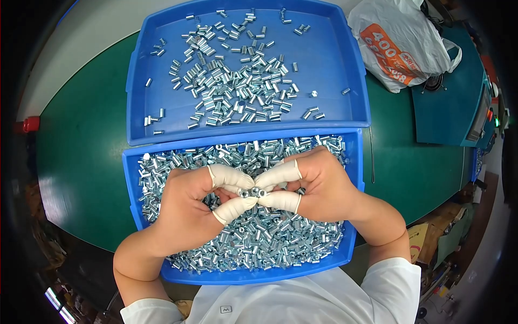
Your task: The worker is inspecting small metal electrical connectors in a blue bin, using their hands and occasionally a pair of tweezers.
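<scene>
Two blue plastic trays sit on a green table, one behind the other, their long sides touching. The near tray (132, 189), at the table's front edge just before the person, is packed almost wall to wall with small silver metal sleeves (253, 243), short hollow cylinders piled in a dense heap. The far tray (350, 65) holds far fewer of the same parts (237, 92): a loose scatter gathered toward its middle and near side, with bare blue floor showing along its right side and far left.

Both hands hover over the middle of the near tray, thumbs and forefingers wearing pale rubber finger cots. The left hand (186, 208) and the right hand (324, 186) meet tip to tip, and between them sits a short row of a few sleeves (252, 191), end holes facing up. The fingers (232, 177) of each hand are drawn narrow, pinching that row from either side, just above the heap.

At the table's far right corner lies a white plastic bag (402, 40) with an orange printed panel. Right of it stands a teal machine housing (450, 108). A red object (29, 124) sits at the left edge. The person wears a white shirt.
</scene>
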Action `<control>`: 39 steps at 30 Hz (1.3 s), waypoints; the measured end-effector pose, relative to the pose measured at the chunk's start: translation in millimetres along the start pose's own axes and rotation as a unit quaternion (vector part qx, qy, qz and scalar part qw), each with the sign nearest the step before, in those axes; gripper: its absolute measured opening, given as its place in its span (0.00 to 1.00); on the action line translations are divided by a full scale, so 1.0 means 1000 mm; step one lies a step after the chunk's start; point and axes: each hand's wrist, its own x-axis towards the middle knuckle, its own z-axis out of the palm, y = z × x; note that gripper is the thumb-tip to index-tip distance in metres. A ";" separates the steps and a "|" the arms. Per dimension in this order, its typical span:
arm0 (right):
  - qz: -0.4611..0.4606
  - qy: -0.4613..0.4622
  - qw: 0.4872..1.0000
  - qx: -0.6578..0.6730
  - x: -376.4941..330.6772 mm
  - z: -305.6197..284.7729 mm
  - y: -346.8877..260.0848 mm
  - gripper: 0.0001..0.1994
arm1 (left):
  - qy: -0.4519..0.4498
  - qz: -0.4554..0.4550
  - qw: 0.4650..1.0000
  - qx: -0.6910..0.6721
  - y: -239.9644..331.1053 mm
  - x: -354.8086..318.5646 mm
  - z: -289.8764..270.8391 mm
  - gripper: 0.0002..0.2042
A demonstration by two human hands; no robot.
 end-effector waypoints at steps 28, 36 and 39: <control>-0.036 -0.036 0.994 -0.093 0.003 -0.002 -0.001 0.10 | 0.015 -0.063 0.997 -0.031 0.002 0.003 0.001 0.09; -0.050 -0.027 0.998 -0.023 0.002 -0.002 0.001 0.10 | 0.001 -0.045 0.999 -0.014 0.002 0.000 -0.003 0.11; -0.058 -0.031 0.998 -0.018 0.003 -0.002 0.003 0.10 | -0.017 -0.028 0.999 0.001 0.002 0.001 -0.004 0.11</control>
